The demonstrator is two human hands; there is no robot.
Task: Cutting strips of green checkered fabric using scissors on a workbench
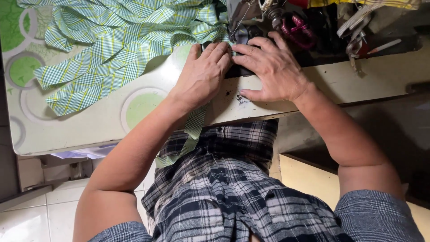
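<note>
Both hands, left hand [204, 74] and right hand [273, 67], are pressing flat-fingered, gripping nothing, feeding the green-checked cotton strip [134, 40] toward the dark sewing machine [286, 22] at the bench [103, 125] edge; steady guiding seems next.

A pale table [89, 125] with green circles carries green checked fabric strips [112, 40] piled across its top

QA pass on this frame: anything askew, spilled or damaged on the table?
Mostly no. The green checked fabric strips lie in a loose heap, one strip trailing off the table edge under the left hand. Dark specks mark the tabletop near the right hand. Nothing looks spilled.
</note>
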